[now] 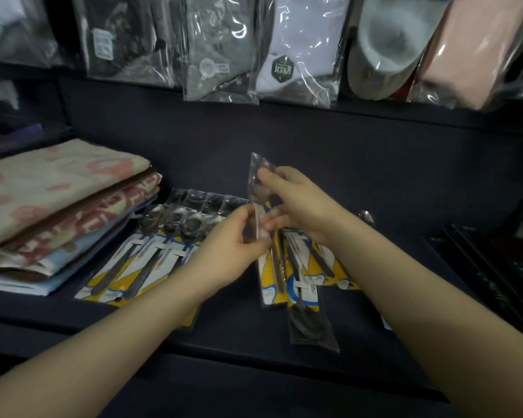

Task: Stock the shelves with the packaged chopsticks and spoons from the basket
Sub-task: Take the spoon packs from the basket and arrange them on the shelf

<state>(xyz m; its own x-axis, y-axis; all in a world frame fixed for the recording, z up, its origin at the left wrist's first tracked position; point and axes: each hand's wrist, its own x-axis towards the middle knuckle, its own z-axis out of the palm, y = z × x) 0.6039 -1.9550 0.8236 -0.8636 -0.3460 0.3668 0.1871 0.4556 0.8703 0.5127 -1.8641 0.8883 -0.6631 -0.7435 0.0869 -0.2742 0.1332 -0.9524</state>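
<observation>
Both hands hold a bundle of packaged spoons above the dark shelf. The packs are clear plastic with yellow, white and blue cards. My left hand pinches the front pack at its middle. My right hand grips the bundle higher up, its fingers around the spoon bowls. One pack in the bundle points the other way, its bowl hanging low. A row of several spoon packs lies flat on the shelf to the left, bowls pointing away from me. The basket is out of view.
A stack of folded towels sits at the shelf's left. Bagged socks and other soft goods hang above along the back. Dark flat packages lie at the right. A loose spoon tip shows behind my right wrist.
</observation>
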